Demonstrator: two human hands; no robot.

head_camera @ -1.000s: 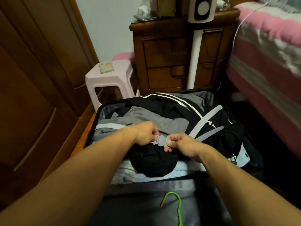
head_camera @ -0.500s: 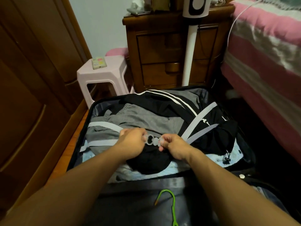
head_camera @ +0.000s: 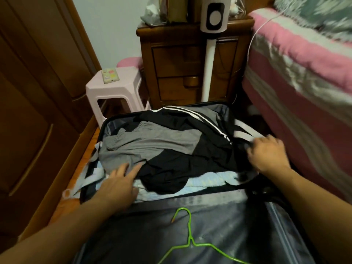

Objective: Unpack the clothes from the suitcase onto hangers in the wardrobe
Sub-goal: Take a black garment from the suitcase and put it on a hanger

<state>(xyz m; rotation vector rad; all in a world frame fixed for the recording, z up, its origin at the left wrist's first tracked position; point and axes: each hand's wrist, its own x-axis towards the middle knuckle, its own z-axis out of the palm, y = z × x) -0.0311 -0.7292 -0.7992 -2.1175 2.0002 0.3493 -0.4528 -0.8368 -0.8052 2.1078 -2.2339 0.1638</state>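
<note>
A: Far left we've got the wooden wardrobe [head_camera: 28,111], doors closed, and the pale stool [head_camera: 116,86] beyond.

B: Then the loose grey straps [head_camera: 89,178] spilling over the left rim of the open suitcase [head_camera: 102,130] on the floor.

A: Our left hand [head_camera: 118,185] lies flat, fingers spread and straight, fingertips on the grey garment [head_camera: 148,143] at the pile's near-left edge.

B: Middle: the black striped jacket [head_camera: 190,126] lies piled over it, pale blue cloth [head_camera: 209,180] underneath, all inside the case. The green hanger [head_camera: 188,241] lies on the near lid.

A: Right side, our right hand [head_camera: 268,155] is blurred at the case's right edge, fingers loosely curled on dark fabric. We can't tell whether it's pinching anything.
</note>
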